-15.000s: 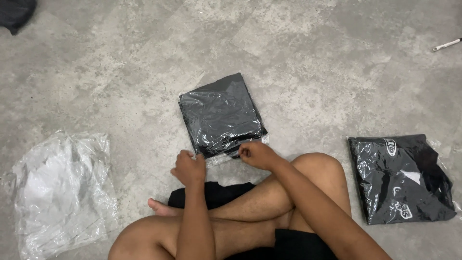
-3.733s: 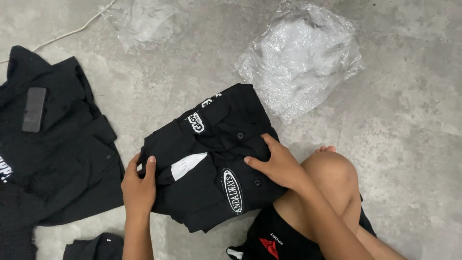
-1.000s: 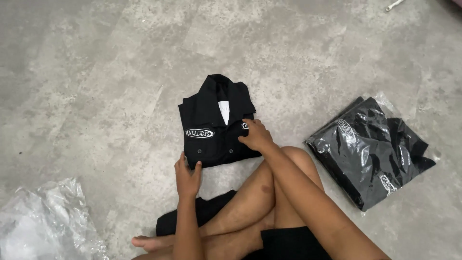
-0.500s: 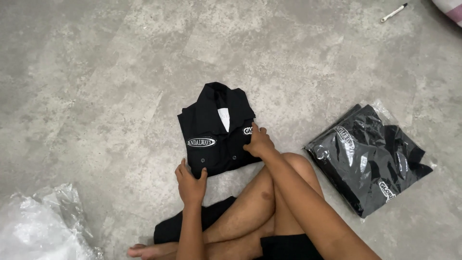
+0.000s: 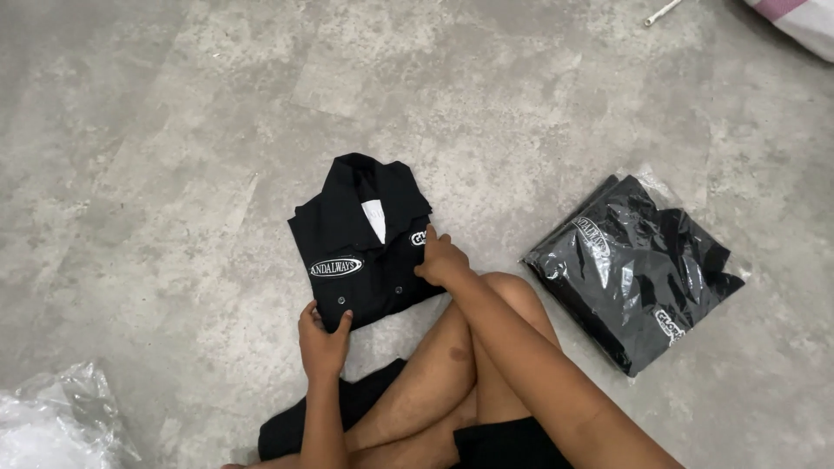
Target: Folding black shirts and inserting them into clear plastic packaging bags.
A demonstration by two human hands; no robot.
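A folded black shirt (image 5: 365, 247) with a collar and white oval patches lies on the grey concrete floor in front of my crossed legs. My left hand (image 5: 322, 339) grips its near left corner, thumb on top. My right hand (image 5: 441, 259) rests flat on the shirt's right edge, fingers pressing the cloth. To the right lies a stack of black shirts in a clear plastic bag (image 5: 632, 265).
Crumpled clear plastic wrap (image 5: 52, 426) lies at the bottom left. A dark cloth (image 5: 330, 417) sits under my legs. A white stick-like object (image 5: 662, 12) and a pink-striped fabric (image 5: 799, 17) are at the top right.
The view has drifted, so the shirt and bagged stack sit slightly lower and further right. My hands keep their hold on the folded shirt's near edge and right side.
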